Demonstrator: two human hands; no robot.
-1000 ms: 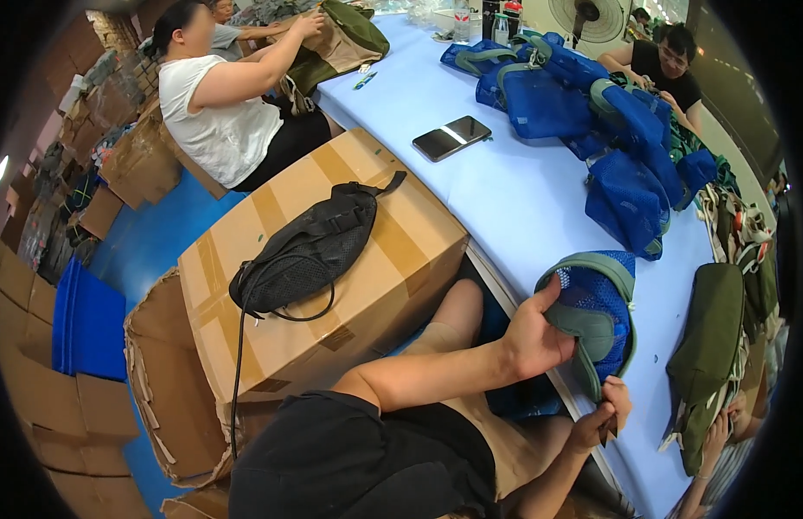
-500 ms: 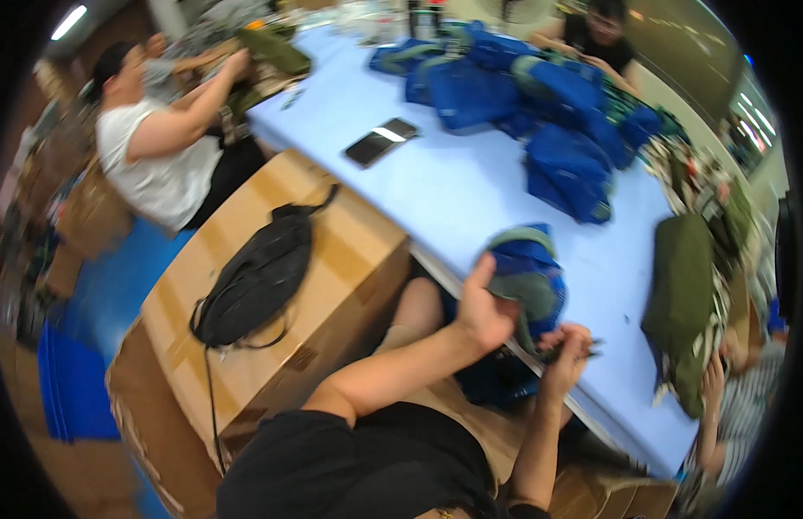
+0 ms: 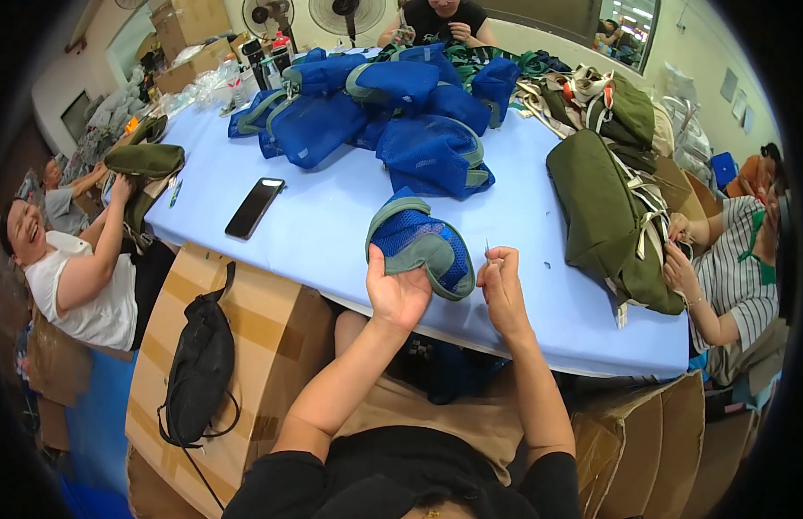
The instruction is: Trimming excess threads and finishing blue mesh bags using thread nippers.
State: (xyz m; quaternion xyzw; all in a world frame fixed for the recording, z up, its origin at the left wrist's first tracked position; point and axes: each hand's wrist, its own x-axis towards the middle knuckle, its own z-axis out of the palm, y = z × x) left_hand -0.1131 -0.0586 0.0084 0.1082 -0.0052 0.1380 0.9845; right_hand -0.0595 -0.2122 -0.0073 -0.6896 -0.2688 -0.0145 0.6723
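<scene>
Over the blue table (image 3: 332,233), left hand (image 3: 399,292) grips the mesh pouch (image 3: 421,245); right hand (image 3: 502,285) beside it pinches a needle (image 3: 487,249).

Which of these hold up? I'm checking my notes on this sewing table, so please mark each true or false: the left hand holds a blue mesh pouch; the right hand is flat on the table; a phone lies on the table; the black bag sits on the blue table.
1. The left hand holds a blue mesh pouch: true.
2. The right hand is flat on the table: false; it is raised, pinching a thin needle.
3. A phone lies on the table: true.
4. The black bag sits on the blue table: false; it lies on a cardboard box.
</scene>
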